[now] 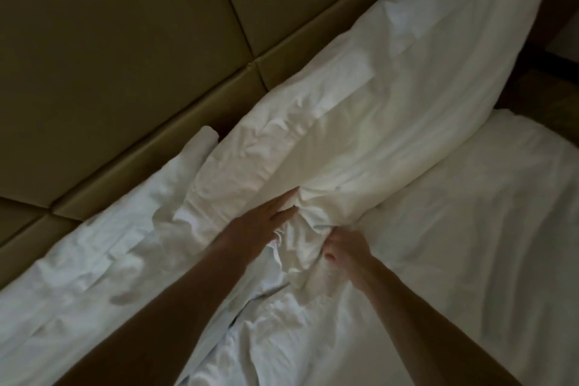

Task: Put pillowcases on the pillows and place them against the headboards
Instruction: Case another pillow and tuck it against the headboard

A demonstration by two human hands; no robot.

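The white pillow [376, 103] lies along the padded headboard [125, 56] on the bed [470, 229]. Its near end meets both hands. The left hand [266, 221] presses flat, fingers straight, on the bunched pillowcase [300, 238]. Just beside it, the right hand [344, 247] grips that gathered cloth with curled fingers.

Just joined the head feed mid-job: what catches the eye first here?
A big white pillow lies slantwise across the middle, its long side along the padded olive headboard at upper left. At its near end the left hand presses flat, fingers straight, on the bunched pillowcase, while the right hand grips the same gathered cloth from the right.
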